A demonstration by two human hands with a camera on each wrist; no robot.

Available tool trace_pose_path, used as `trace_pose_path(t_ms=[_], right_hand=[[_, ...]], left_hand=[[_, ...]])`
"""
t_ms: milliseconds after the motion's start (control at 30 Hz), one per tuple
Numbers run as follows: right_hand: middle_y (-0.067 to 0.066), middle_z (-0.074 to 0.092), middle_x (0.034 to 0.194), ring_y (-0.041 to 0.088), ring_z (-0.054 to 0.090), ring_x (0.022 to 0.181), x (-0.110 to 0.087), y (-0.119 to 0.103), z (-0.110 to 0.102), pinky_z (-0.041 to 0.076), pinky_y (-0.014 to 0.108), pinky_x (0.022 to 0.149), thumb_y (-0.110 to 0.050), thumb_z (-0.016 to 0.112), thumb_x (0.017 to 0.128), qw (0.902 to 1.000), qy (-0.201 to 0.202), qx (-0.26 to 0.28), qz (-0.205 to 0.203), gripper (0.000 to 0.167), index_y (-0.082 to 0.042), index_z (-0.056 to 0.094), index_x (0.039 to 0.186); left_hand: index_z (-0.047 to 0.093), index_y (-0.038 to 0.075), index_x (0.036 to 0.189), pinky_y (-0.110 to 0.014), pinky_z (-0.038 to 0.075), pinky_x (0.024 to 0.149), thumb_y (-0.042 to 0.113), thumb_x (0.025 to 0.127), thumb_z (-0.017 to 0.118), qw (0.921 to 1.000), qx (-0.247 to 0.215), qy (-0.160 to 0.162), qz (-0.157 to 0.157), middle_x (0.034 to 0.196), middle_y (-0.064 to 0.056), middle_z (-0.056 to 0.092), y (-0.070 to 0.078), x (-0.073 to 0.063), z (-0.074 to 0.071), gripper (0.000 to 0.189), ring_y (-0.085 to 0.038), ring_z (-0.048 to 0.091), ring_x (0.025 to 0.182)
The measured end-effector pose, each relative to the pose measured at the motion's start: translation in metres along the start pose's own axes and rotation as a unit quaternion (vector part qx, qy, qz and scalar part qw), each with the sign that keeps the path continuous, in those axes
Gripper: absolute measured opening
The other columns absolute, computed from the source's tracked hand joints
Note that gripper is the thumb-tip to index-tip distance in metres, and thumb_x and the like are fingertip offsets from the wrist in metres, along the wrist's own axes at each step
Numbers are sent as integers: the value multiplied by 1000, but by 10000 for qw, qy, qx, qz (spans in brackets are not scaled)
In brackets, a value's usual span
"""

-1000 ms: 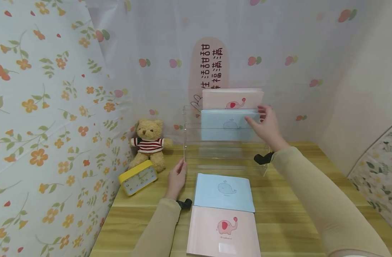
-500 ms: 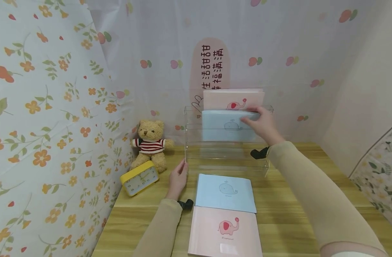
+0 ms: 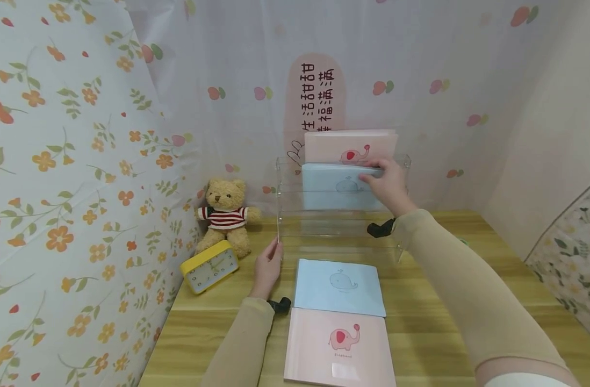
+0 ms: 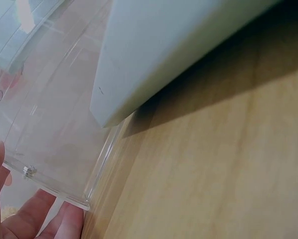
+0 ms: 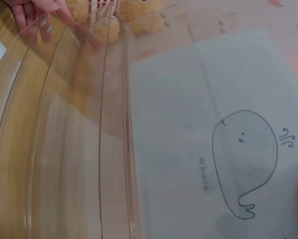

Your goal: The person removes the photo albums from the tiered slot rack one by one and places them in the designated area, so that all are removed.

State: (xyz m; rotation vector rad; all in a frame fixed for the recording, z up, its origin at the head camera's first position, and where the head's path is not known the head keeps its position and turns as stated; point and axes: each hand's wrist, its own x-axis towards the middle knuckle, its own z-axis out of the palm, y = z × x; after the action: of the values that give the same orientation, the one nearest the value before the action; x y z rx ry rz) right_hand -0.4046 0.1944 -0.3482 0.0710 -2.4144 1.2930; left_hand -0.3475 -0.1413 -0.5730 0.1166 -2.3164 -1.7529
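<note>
A clear acrylic tiered rack (image 3: 289, 228) stands at the back of the table. My left hand (image 3: 267, 271) grips its left side edge, with the thumb on one face and fingers (image 4: 37, 209) on the other. In a rack tier stands a blue whale notebook (image 3: 319, 188); my right hand (image 3: 390, 183) pinches its top edge near the right corner, thumb in front, the other fingers partly hidden behind. Close up, the right wrist view shows the whale drawing. Behind it, one tier higher, rises a pink elephant notebook (image 3: 324, 146).
In front of the rack, a second blue whale notebook (image 3: 314, 290) lies flat, with another pink elephant notebook (image 3: 309, 349) nearer me. A teddy bear (image 3: 225, 196) sits left of the rack, behind a yellow clock (image 3: 210, 267). Patterned cloth (image 3: 237, 129) hangs behind.
My right hand has moved left along the blue notebook's top edge, from its right corner, and its fingers have closed on it. The left hand has stayed at the rack's side.
</note>
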Motion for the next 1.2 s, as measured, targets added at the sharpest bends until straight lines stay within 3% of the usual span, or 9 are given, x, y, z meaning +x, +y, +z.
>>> trace_pose_path(t_ms=[267, 433, 600, 733, 833, 967, 1033, 1100, 1200], right_hand=[[19, 60, 140, 38, 53, 137, -7, -8, 5, 43, 58, 125, -13, 82, 101, 9989, 453, 79, -93, 26, -3, 76, 124], [19, 60, 129, 38, 51, 134, -10, -16, 0, 42, 53, 120, -11, 84, 99, 9941, 926, 396, -395, 26, -1, 78, 123], [-1, 58, 112, 30, 54, 129, -19, -28, -7, 43, 42, 115, -8, 87, 95, 9862, 1291, 731, -736, 25, 0, 80, 117], [-17, 54, 104, 10, 57, 117, -33, -39, -22, 44, 28, 107, -9, 90, 93, 9800, 1462, 981, -926, 26, 0, 81, 115], [-23, 54, 106, -1, 53, 112, -45, -40, -38, 48, 25, 105, -14, 90, 94, 9820, 1443, 906, -816, 27, -4, 82, 118], [-27, 56, 108, -1, 55, 113, -65, -28, -58, 56, 34, 106, -19, 89, 95, 9830, 1639, 652, -509, 30, -6, 81, 121], [-27, 58, 107, -1, 57, 111, -78, -16, -66, 56, 31, 103, -19, 90, 94, 9793, 1879, 667, -352, 31, -6, 81, 121], [-26, 60, 107, -1, 58, 110, -91, -2, -74, 53, 24, 97, -18, 91, 93, 9736, 2106, 881, -96, 31, -7, 81, 121], [-18, 65, 112, 4, 62, 109, -111, 20, -85, 53, 14, 90, -12, 91, 92, 9561, 2255, 1821, 429, 31, -8, 81, 121]], left_hand=[[65, 25, 156, -58, 52, 121, 40, 113, 63, 9999, 67, -33, 93, 153, -12, 70, 0, 1, -1, 45, -37, 65, 143], [65, 22, 155, -57, 56, 116, 36, 114, 63, 9998, 8, -8, 192, 147, -14, 73, 0, 1, 0, 44, -36, 70, 136], [65, 21, 156, -57, 55, 117, 37, 113, 65, 9999, -18, 2, 108, 148, -14, 73, 6, -2, -2, 45, -36, 70, 137], [65, 20, 156, -57, 54, 118, 36, 113, 64, 9999, -14, -16, 113, 149, -14, 72, 4, -2, -2, 45, -36, 68, 139], [65, 20, 156, -57, 54, 118, 36, 113, 64, 9999, -34, -14, 116, 150, -14, 71, 2, -2, -1, 45, -37, 68, 140], [65, 21, 155, -58, 55, 117, 36, 114, 64, 9999, -21, 7, 108, 148, -14, 73, 4, -3, -2, 45, -37, 69, 138], [65, 20, 156, -58, 55, 116, 36, 114, 64, 9999, 3, 18, 133, 147, -14, 73, 4, -3, -2, 45, -36, 69, 137], [65, 20, 156, -58, 55, 117, 37, 114, 63, 9999, 20, 21, 153, 148, -14, 73, 4, -3, -2, 45, -37, 69, 138], [64, 21, 157, -58, 54, 119, 37, 114, 63, 9999, 42, -8, 116, 151, -14, 71, 3, -2, -2, 46, -37, 67, 141]])
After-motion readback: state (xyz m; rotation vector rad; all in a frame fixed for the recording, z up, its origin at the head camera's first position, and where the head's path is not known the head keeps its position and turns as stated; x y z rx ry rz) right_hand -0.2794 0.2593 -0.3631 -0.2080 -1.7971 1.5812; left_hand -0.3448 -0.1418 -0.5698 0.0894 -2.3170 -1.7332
